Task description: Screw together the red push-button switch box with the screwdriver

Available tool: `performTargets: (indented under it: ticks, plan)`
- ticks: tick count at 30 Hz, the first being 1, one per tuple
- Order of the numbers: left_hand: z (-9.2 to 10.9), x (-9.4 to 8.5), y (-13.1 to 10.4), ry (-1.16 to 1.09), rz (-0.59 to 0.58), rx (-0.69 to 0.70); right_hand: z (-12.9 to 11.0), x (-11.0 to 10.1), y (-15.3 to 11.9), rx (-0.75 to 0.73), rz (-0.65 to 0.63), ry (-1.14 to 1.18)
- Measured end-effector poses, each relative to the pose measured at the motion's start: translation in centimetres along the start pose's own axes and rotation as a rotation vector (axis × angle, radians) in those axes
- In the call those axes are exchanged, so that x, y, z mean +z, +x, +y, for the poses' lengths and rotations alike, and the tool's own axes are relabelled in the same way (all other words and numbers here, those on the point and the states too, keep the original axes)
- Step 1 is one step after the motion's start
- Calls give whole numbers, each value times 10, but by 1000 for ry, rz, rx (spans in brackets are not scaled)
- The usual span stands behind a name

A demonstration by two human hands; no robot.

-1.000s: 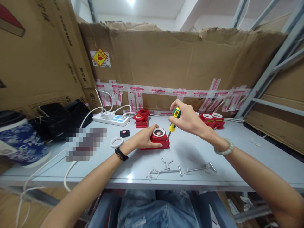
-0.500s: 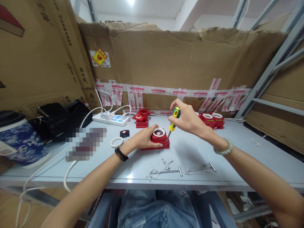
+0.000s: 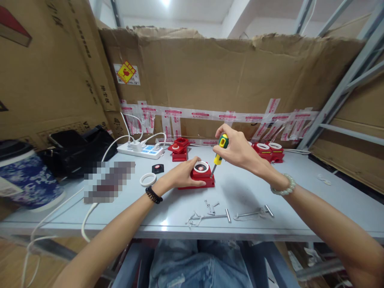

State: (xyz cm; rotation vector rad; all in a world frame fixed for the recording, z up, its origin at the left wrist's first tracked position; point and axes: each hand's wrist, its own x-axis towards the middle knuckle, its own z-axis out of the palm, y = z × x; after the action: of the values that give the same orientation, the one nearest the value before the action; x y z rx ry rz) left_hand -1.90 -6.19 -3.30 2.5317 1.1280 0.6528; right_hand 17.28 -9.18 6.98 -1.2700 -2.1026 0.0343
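Observation:
On the table, a red housing (image 3: 196,183) with a white ring (image 3: 201,167) and a black centre on top sits under my left hand (image 3: 183,175). My left thumb lies along its near side, and the fingers curl over its far side. Pinched by its handle in my right hand (image 3: 232,146) is a yellow and green screwdriver (image 3: 218,160). It is tilted, its tip down at the housing's right corner; whether a screw sits under it is too small to tell. Nearer the edge lie several loose screws (image 3: 211,206) and two T-shaped metal rods (image 3: 213,216) with string.
Left of the housing lie a loose white ring (image 3: 148,179) and a black square part (image 3: 157,168). Behind stand a red assembly (image 3: 179,149), a power strip (image 3: 140,150) with cables, and more red housings (image 3: 268,152). A patterned cup (image 3: 30,176) stands far left; cardboard (image 3: 210,76) walls the back.
Almost nothing differs. Both hands keep their places on the housing and screwdriver, while the whole view has shifted very slightly.

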Motion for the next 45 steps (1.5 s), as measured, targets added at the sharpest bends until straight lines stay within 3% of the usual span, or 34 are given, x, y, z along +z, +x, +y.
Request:
performTargets:
  ticks: [17, 23, 28, 31, 39, 45]
  plan:
    - [-3, 2, 1, 36, 8, 7, 3, 8, 2, -100, 7, -53]
    - [-6, 3, 3, 47, 3, 19, -13, 12, 3, -141, -50, -239]
    - [-5, 3, 3, 60, -7, 14, -23, 11, 5, -53, -52, -589]
    - [-5, 3, 3, 63, -5, 15, -28, 6, 6, -57, -123, -644]
    - [-3, 4, 2, 69, 5, 7, -20, -4, 16, -209, -301, -456]
    - [-2, 4, 3, 52, 1, 25, -15, -29, 23, -227, -592, -307]
